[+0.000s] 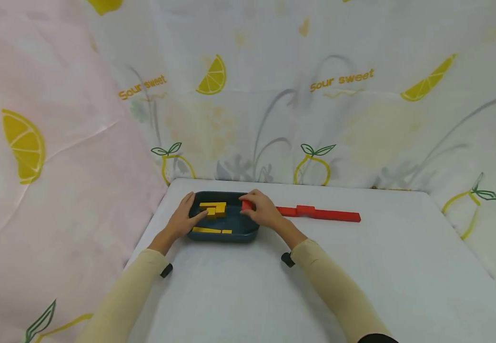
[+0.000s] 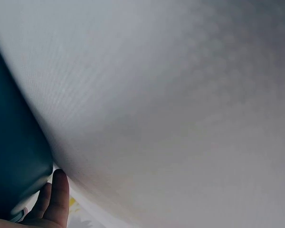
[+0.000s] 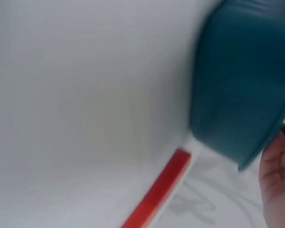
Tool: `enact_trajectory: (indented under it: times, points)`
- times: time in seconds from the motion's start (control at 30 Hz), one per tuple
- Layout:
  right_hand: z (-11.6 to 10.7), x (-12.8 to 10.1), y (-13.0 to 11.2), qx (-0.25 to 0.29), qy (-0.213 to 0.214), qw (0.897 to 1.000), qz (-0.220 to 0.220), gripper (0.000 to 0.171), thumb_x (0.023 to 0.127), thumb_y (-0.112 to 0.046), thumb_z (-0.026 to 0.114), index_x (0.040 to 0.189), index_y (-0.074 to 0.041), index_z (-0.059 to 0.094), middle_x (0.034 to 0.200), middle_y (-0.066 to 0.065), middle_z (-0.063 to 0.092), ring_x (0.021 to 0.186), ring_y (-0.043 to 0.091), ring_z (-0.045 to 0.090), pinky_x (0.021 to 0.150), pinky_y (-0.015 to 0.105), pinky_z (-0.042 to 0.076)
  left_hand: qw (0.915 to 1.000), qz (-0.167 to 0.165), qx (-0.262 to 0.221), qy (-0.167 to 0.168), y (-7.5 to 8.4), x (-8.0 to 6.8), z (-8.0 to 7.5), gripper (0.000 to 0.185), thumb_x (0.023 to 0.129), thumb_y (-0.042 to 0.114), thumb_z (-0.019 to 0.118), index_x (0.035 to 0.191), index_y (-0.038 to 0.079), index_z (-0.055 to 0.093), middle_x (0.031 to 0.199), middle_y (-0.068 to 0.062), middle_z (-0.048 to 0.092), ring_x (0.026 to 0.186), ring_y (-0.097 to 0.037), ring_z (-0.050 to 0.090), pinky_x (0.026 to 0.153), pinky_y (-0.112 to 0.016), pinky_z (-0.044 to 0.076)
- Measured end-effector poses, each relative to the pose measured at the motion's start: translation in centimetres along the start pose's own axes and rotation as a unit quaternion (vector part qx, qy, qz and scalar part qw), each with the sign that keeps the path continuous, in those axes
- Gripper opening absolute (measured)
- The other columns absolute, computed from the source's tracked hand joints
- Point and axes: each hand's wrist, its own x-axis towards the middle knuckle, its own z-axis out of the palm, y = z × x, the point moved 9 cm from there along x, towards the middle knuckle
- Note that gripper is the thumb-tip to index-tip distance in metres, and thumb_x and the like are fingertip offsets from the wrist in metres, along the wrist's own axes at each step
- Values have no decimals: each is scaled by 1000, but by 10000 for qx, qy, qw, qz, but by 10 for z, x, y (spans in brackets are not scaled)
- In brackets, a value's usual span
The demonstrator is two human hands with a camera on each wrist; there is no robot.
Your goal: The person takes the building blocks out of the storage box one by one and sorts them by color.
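Note:
A dark teal tray (image 1: 239, 234) stands on the white table, with several yellow blocks (image 1: 220, 209) inside it. My left hand (image 1: 181, 220) holds the tray's left end, fingers along the outer wall and thumb reaching over the rim towards a yellow block. In the left wrist view, two fingers (image 2: 58, 197) show beside the tray's wall. Over the right end of the tray, my right hand (image 1: 265, 209) pinches a small red block (image 1: 247, 205) between thumb and fingers. The right wrist view catches only part of that hand (image 3: 278, 175) at the tray's rim.
Right of the tray, several red blocks lie in a row on the table, among them a long red bar (image 1: 338, 216) and a shorter raised red block (image 1: 305, 210). A curtain with lemon prints (image 1: 248, 95) hangs behind the table's far edge.

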Motion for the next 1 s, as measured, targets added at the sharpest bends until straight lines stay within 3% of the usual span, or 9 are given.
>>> enact_trajectory:
  times: [0.27,0.37,0.63,0.87,1.0]
  points:
    - [-40,-22,9,99,494,9976,-474,41,81,-17,82,119,-7,70,112,7,68,90,20,62,77,35,57,9999,70,30,89,-2,1,-4,94,96,55,55,158,1,11,165,-21,9,151,-41,14,120,-60,16]
    - [-52,-30,23,55,450,9982,-384,41,81,-17,82,118,-5,70,109,7,69,84,20,60,73,31,54,9999,59,67,90,-1,1,-6,93,96,54,56,158,1,11,165,-21,9,151,-41,14,120,-60,16]
    - [-101,-67,93,-400,-410,9958,719,41,88,-16,76,125,-4,65,118,10,66,94,24,61,82,36,57,10000,-75,0,52,-1,-1,2,93,96,55,56,158,2,11,166,-20,8,151,-40,14,121,-60,16]
    - [-170,-112,154,-820,-171,9822,1678,38,89,-7,70,124,1,57,117,19,60,104,36,61,86,49,56,10000,12,-22,17,-2,1,1,93,96,56,55,158,3,11,166,-19,8,151,-40,13,120,-61,17]
    - [-202,-133,173,-1120,-68,9751,1911,38,89,-3,68,124,4,55,119,26,57,105,43,59,84,54,55,10000,58,-23,5,-3,2,0,92,96,54,55,158,2,10,166,-20,8,152,-40,13,121,-60,16]
